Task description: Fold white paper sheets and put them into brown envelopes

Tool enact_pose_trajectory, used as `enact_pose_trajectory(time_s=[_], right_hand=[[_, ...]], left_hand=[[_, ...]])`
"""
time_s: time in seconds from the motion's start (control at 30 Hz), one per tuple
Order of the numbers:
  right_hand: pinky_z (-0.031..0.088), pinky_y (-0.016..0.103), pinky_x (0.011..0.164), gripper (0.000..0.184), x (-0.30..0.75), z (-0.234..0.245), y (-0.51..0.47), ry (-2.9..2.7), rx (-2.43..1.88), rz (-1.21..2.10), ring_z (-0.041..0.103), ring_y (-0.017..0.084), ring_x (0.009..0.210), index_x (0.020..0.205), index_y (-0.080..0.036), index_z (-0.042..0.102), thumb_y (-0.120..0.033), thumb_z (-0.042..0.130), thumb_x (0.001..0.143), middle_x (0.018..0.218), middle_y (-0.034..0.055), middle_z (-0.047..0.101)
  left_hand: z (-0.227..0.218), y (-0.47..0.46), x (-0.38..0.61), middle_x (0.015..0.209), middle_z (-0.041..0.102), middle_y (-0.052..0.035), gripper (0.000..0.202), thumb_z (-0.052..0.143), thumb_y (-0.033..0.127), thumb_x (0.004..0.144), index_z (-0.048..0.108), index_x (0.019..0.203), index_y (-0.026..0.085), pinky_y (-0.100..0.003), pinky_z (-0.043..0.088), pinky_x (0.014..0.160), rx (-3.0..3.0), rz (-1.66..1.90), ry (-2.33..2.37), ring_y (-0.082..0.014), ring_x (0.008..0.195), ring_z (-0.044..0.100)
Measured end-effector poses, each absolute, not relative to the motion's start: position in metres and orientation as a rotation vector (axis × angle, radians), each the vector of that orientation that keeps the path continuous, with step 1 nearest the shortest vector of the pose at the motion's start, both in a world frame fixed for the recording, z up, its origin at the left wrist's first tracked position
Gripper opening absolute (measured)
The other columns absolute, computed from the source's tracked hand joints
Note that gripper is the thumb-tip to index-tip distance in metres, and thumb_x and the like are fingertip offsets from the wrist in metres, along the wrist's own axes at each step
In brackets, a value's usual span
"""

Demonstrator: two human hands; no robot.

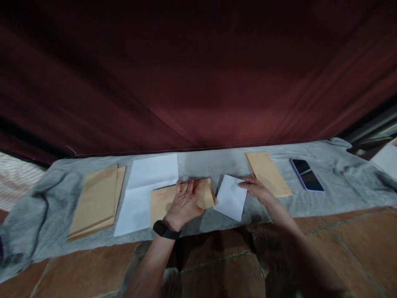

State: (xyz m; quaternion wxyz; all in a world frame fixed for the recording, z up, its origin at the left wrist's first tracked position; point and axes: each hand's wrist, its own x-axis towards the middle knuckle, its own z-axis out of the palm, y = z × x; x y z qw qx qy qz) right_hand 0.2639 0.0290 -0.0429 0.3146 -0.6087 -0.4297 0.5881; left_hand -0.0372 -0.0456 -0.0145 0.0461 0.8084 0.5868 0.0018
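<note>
My left hand (186, 203), with a dark band (166, 230) on its wrist, grips a brown envelope (161, 199) across its width. Its fingers lie over the far edge and the thumb is at the near edge. The envelope's right end (210, 193) stands up a little beside the hand. Just right of it, my right hand (254, 188) pinches a folded white sheet of paper (230, 198) by its right edge. The sheet's lower left corner comes close to the envelope's end; whether they touch, I cannot tell.
Left of my hands lie an unfolded white sheet with a crease (145, 182) and a stack of brown envelopes (93, 198). More brown envelopes (269, 174) and a phone (307, 174) lie to the right. Grey cloth (201, 163) covers the surface, before a dark red curtain (198, 91).
</note>
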Motion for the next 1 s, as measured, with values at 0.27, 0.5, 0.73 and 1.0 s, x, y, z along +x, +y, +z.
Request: enact_pose_trajectory(time_s=[0.27,0.5,0.73,1.0], right_hand=[[0.051,0.032,0.06,0.023,0.268,-0.025,0.02,-1.244,-1.561,1.713,0.065,0.025,0.074,0.07,-0.024,0.067,-0.031,0.082,0.054,0.075,0.0046,0.07],[0.047,0.028,0.056,0.024,0.269,-0.029,0.019,-1.405,-1.448,1.822,0.063,0.02,0.067,0.079,-0.022,0.073,-0.033,0.078,0.058,0.073,0.0025,0.068],[0.045,0.025,0.051,0.026,0.272,-0.045,0.022,-1.451,-1.385,1.872,0.061,0.018,0.062,0.079,-0.02,0.073,-0.039,0.079,0.063,0.066,0.0004,0.066],[0.047,0.027,0.057,0.024,0.29,-0.039,0.022,-1.374,-1.466,1.725,0.063,0.02,0.071,0.083,-0.022,0.075,-0.034,0.08,0.063,0.079,0.0022,0.071]], left_hand=[[-0.014,-0.049,-0.034,0.15,0.049,-0.019,0.095,0.068,0.037,0.075,0.024,0.158,0.019,-0.058,0.006,0.124,2.509,0.055,1.783,-0.0356,0.144,0.038],[-0.016,-0.047,-0.038,0.152,0.047,-0.0169,0.093,0.068,0.04,0.075,0.029,0.156,0.02,-0.057,0.014,0.124,2.396,0.147,1.776,-0.0356,0.143,0.039],[-0.014,-0.038,-0.042,0.154,0.044,-0.0158,0.094,0.07,0.042,0.073,0.03,0.156,0.021,-0.052,0.026,0.12,2.325,0.095,1.748,-0.0352,0.142,0.039],[-0.018,-0.031,-0.051,0.158,0.039,-0.0135,0.105,0.071,0.047,0.071,0.019,0.159,0.025,-0.05,0.022,0.123,2.246,0.072,1.669,-0.0327,0.148,0.033]])
